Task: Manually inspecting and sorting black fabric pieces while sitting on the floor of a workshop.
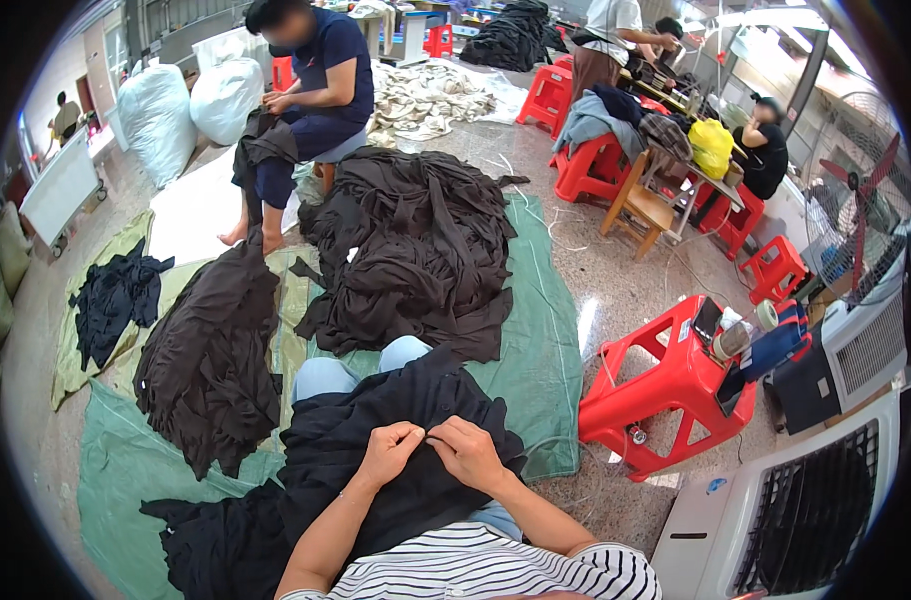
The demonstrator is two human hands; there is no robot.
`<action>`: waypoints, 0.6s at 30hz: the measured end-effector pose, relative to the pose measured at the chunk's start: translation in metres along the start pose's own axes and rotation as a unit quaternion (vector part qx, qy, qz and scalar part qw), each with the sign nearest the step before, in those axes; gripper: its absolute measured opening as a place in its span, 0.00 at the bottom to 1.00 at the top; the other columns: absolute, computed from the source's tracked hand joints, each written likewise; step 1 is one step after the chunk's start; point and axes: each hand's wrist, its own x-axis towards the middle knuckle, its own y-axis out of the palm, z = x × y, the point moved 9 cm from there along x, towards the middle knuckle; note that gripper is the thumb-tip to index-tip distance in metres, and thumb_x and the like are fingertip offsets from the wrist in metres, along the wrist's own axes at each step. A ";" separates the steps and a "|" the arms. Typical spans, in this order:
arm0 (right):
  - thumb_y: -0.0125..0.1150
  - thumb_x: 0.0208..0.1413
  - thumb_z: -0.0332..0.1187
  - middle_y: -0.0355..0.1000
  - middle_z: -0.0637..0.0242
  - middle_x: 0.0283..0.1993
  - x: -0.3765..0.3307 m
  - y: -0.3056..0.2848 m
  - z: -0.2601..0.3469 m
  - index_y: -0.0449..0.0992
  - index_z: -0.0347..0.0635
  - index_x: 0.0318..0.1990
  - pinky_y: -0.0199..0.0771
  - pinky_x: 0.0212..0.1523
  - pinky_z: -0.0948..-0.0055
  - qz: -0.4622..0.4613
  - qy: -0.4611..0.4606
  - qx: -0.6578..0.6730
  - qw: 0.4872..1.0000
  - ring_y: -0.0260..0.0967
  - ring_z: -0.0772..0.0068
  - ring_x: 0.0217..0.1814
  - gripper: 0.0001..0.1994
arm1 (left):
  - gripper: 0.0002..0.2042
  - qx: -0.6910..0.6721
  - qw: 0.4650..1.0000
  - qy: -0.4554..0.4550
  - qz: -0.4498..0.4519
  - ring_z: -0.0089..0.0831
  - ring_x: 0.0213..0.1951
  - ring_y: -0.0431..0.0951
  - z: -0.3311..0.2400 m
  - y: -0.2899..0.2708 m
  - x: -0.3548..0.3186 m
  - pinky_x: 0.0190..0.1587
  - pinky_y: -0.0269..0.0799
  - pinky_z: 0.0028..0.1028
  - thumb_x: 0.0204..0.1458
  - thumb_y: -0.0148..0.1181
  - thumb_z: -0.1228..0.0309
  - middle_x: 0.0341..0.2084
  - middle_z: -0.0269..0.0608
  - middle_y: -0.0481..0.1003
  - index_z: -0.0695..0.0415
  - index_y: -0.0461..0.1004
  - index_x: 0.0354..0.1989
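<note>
A black knit garment (325,450) is spread over my lap and knees, and its folds trail down to the left onto the green sheet. My left hand (389,454) and my right hand (467,452) meet above it, thumbs and forefingers pinched almost tip to tip. A bit of the dark cloth appears to be caught between them; any smaller thing there is too tiny to make out. Just beyond my knees rises a big heap of dark brown garments (415,240). Another dark pile (210,350) lies to the left.
A red stool (665,385) at the right carries thread cones and small items. An air cooler (785,510) stands at lower right, with a fan (855,185) farther back. A seated co-worker (325,90) handles dark cloth. A smaller black pile (120,300) lies far left on the green sheet (125,470).
</note>
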 end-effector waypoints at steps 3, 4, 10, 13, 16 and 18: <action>0.65 0.48 0.21 0.71 0.59 0.31 0.000 0.002 -0.007 0.76 0.37 0.36 0.73 0.34 0.64 0.006 0.019 0.032 0.999 0.73 0.55 0.34 0.07 | 0.10 0.064 0.998 0.015 -0.004 0.19 0.32 0.77 -0.019 0.003 -0.006 0.37 0.73 0.22 0.53 0.66 0.70 0.29 0.38 0.81 0.65 0.80 0.38; 0.65 0.48 0.21 0.72 0.59 0.31 -0.001 0.000 -0.009 0.76 0.37 0.36 0.73 0.33 0.65 0.010 0.044 0.034 0.998 0.73 0.55 0.33 0.07 | 0.10 0.046 0.999 0.001 0.013 0.19 0.32 0.77 -0.014 0.006 -0.004 0.37 0.73 0.22 0.53 0.66 0.70 0.30 0.38 0.81 0.64 0.80 0.39; 0.65 0.48 0.18 0.74 0.58 0.30 -0.001 -0.008 -0.012 0.78 0.36 0.33 0.73 0.33 0.69 -0.015 0.073 0.051 0.996 0.74 0.59 0.31 0.06 | 0.08 0.083 0.992 0.098 0.019 0.31 0.32 0.80 -0.030 0.013 -0.004 0.37 0.73 0.26 0.55 0.62 0.73 0.30 0.45 0.80 0.64 0.79 0.40; 0.65 0.48 0.18 0.74 0.58 0.30 0.002 -0.004 -0.010 0.78 0.36 0.34 0.73 0.33 0.70 -0.006 0.077 0.062 0.995 0.75 0.60 0.31 0.05 | 0.08 0.090 0.990 0.110 -0.005 0.28 0.32 0.79 -0.029 0.011 -0.007 0.37 0.73 0.26 0.56 0.59 0.74 0.30 0.43 0.80 0.65 0.79 0.39; 0.65 0.49 0.19 0.75 0.58 0.30 0.003 -0.001 -0.008 0.78 0.35 0.34 0.72 0.33 0.71 -0.008 0.083 0.061 0.995 0.75 0.62 0.32 0.05 | 0.07 -0.009 1.000 0.002 -0.012 0.20 0.32 0.76 -0.004 0.010 -0.007 0.36 0.71 0.23 0.56 0.59 0.74 0.29 0.37 0.79 0.66 0.79 0.38; 0.65 0.51 0.21 0.75 0.62 0.30 -0.001 -0.002 -0.016 0.78 0.34 0.34 0.70 0.33 0.75 -0.024 0.136 0.078 0.987 0.73 0.69 0.31 0.04 | 0.06 -0.092 0.996 -0.016 -0.013 0.15 0.33 0.71 0.000 0.012 -0.008 0.37 0.69 0.20 0.57 0.58 0.75 0.29 0.31 0.77 0.66 0.78 0.37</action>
